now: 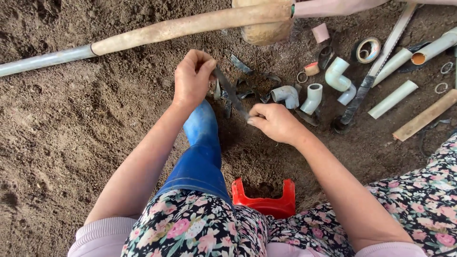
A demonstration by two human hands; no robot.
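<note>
Stretched taut over bare brown soil: a thin, dark, flexible rubber strip [232, 93], pinched at its upper end by the left hand [192, 78] and at its lower end by the right hand [274, 123]. Likely light, limp and slightly springy; best gripped by the ends. Just right of the strip, a grey plastic pipe elbow [286, 95].
</note>
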